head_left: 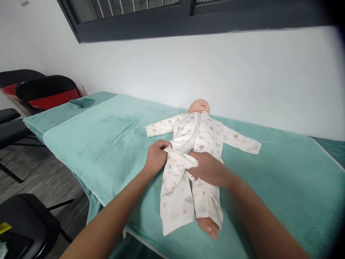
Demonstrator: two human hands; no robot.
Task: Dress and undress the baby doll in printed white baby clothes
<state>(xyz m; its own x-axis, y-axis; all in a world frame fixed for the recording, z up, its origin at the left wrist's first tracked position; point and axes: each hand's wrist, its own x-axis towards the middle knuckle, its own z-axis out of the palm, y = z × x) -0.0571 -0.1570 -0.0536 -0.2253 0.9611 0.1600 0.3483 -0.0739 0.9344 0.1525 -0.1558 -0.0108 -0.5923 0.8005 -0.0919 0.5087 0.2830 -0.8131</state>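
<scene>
A baby doll (198, 105) lies on its back, head toward the wall. It wears a white printed long-sleeved top (210, 135), spread open at the lower front. Matching printed pants (176, 201) cover its legs, and one bare foot (208, 227) shows at the right cuff; the other foot is hidden. My left hand (157, 156) pinches the pants' waistband at the doll's hip on the left. With closed fingers, my right hand (207, 167) grips bunched waistband cloth at the middle front. Some of its fingertips are hidden by the fabric.
A green-covered bed (113, 144) stands against the white wall (172, 72), below a dark-framed window (134, 27). Black folding chairs with red parts (51, 95) stand at the far left. Another black chair (27, 223) is near the bed's front left edge.
</scene>
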